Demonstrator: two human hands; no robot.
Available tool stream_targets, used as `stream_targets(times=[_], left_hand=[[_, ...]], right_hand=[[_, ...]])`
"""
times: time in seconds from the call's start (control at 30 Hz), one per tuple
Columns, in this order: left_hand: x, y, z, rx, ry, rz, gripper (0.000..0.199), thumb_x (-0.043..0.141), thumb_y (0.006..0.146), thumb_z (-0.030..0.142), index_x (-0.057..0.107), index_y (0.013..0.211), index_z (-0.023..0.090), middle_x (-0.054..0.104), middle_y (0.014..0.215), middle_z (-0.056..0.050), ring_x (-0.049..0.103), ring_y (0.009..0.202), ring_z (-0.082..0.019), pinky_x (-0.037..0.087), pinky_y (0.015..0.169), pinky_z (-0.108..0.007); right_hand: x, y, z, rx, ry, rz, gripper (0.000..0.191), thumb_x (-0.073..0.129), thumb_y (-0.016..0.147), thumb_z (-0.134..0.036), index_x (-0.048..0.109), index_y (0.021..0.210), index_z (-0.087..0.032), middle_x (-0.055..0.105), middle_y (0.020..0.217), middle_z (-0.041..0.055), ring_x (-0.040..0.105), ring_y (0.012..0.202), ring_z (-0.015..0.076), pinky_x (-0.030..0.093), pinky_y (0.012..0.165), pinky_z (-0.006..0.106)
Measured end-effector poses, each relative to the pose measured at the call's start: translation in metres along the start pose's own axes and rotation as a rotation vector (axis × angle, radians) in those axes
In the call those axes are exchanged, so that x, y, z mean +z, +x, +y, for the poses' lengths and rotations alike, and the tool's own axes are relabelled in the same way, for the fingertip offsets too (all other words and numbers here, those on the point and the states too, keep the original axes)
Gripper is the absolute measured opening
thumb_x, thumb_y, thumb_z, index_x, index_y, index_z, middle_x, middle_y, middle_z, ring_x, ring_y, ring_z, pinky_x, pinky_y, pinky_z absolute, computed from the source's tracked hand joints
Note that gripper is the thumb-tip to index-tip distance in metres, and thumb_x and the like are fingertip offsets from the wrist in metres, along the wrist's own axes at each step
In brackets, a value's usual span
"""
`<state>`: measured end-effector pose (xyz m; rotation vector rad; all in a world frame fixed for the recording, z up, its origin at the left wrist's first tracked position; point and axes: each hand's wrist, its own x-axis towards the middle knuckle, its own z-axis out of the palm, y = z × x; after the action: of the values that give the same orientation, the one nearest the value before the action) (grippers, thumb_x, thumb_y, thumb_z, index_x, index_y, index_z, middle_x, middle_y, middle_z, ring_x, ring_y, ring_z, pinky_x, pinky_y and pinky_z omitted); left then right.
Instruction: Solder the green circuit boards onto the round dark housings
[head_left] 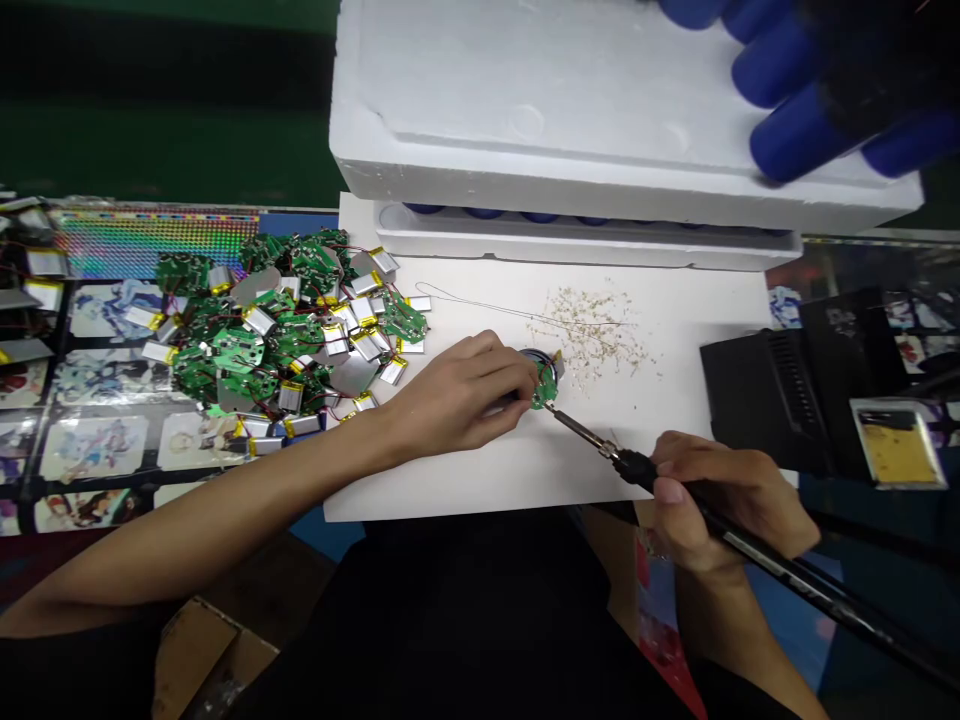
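Note:
My left hand [476, 390] is closed around a small round part with a green circuit board [545, 388], which rests on the white board [450, 480]; its fingers hide much of the part. Between the thumb and fingers of my right hand [720, 490] is a black soldering iron [637, 468]. The iron's metal tip points left and meets the lower edge of the circuit board, or nearly so. A thin wire [487, 302] lies behind, beside scattered small pale bits [600, 325].
Green boards with silver battery cells [240, 350] are heaped at the left. A white foam box [525, 100] with blue cylinders [799, 130] on it spans the back. At the right stand a black device [757, 390] and a yellow pad in a tray [896, 448].

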<state>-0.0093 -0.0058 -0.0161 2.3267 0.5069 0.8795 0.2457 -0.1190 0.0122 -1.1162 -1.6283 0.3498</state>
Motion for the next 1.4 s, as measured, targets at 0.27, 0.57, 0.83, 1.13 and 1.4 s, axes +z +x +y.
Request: stream_targets(times=[0.27,0.57,0.83,1.13,1.4], left_hand=[[0.000,-0.001,0.000,0.016,0.048,-0.015,0.008,0.056,0.107,0.017,0.062,0.103,0.020,0.079,0.111,-0.008,0.071,0.104,-0.022,0.054,0.095,-0.037],[-0.001,0.000,0.002,0.015,0.065,-0.021,0.008,0.056,0.107,0.017,0.062,0.102,0.020,0.078,0.110,-0.008,0.070,0.101,-0.021,0.053,0.093,-0.037],[-0.003,0.000,0.004,-0.021,0.055,-0.041,0.010,0.055,0.107,0.018,0.062,0.101,0.020,0.078,0.111,-0.007,0.067,0.099,-0.021,0.053,0.094,-0.038],[-0.002,0.000,0.003,-0.019,0.048,-0.039,0.009,0.056,0.106,0.016,0.062,0.101,0.020,0.078,0.112,-0.007,0.066,0.098,-0.021,0.053,0.094,-0.038],[-0.003,0.000,0.003,-0.023,0.045,-0.041,0.009,0.055,0.106,0.018,0.062,0.102,0.020,0.078,0.113,-0.007,0.065,0.099,-0.022,0.053,0.093,-0.037]], right_hand=[[0.003,0.009,-0.005,-0.065,-0.053,-0.021,0.015,0.072,0.080,-0.007,0.070,0.088,-0.020,0.063,0.065,-0.0044,0.059,0.044,0.0127,0.048,0.037,0.028],[0.002,0.000,-0.003,-0.070,-0.061,-0.031,0.018,0.073,0.080,-0.009,0.069,0.092,-0.021,0.062,0.065,-0.0045,0.055,0.043,0.0116,0.044,0.037,0.027],[0.006,0.004,-0.004,-0.064,-0.088,-0.049,0.016,0.073,0.082,-0.011,0.068,0.091,-0.022,0.062,0.062,-0.0051,0.059,0.044,0.0127,0.047,0.039,0.027],[0.009,0.004,-0.004,-0.037,-0.089,-0.065,0.015,0.073,0.083,-0.011,0.066,0.089,-0.023,0.062,0.061,-0.0060,0.059,0.043,0.0129,0.047,0.040,0.027],[0.007,0.005,-0.006,0.003,-0.109,-0.075,0.014,0.072,0.084,-0.013,0.065,0.088,-0.024,0.061,0.059,-0.0061,0.061,0.043,0.0139,0.042,0.038,0.026]])
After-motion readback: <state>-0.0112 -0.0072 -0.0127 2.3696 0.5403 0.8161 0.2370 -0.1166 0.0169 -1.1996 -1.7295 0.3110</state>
